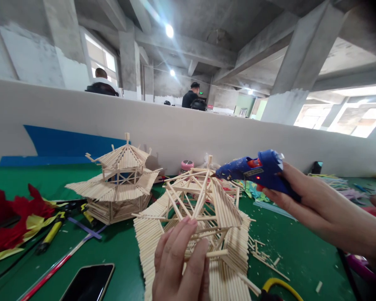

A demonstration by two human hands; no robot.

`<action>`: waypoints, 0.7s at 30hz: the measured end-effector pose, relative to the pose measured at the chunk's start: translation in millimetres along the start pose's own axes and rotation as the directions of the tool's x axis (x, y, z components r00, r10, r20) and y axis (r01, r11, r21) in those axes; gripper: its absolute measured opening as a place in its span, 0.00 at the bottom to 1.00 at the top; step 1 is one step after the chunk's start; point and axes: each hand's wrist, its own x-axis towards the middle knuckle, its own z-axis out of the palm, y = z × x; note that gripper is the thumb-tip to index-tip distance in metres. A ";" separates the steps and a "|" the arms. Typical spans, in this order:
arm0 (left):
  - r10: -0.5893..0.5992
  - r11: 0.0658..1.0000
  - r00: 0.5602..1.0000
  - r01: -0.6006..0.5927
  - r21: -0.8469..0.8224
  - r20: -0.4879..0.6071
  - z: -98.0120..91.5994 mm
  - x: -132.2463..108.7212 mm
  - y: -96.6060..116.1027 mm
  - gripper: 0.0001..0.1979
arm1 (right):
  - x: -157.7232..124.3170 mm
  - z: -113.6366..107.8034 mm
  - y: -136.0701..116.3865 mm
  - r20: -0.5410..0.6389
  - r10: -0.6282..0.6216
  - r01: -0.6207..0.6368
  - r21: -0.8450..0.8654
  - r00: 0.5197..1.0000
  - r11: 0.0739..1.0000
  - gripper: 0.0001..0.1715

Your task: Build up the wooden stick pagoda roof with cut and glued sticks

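A pavilion model of thin wooden sticks stands in front of me, its lower roof covered and its upper roof partly open framework. My left hand is closed on its near side, fingertips against the upper roof's lower edge. A short stick juts out beside the thumb; whether I pinch it is hidden. In my right hand is a blue hot glue gun with a lit red light. Its nozzle points left, at or close to the roof peak; contact is unclear.
A second stick pavilion stands back left. On the green table lie a phone, red and yellow crepe paper, a yellow-handled tool and stick offcuts. A white partition runs behind; two people are beyond it.
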 end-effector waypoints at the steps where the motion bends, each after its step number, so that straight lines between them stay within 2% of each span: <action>1: -0.001 1.000 1.000 0.001 0.002 -0.002 0.1 0.3 0.2 0.10 | 0.5 0.0 -0.3 0.005 -0.002 0.002 0.004 1.000 1.000 0.17; 10: 0.004 1.000 1.000 -0.004 0.000 -0.006 0.7 -1.1 0.5 0.10 | 3.2 0.2 0.7 0.007 -0.006 0.006 0.029 1.000 1.000 0.15; 16: 0.013 1.000 1.000 -0.013 -0.008 0.004 -0.6 -0.4 0.7 0.10 | -6.3 1.9 2.4 0.001 -0.041 0.041 0.020 0.999 0.999 0.17; 21: 0.021 1.000 0.999 -0.020 -0.015 0.033 -1.9 -1.1 0.2 0.10 | -13.8 0.8 1.8 0.025 -0.023 0.022 0.025 0.999 0.999 0.17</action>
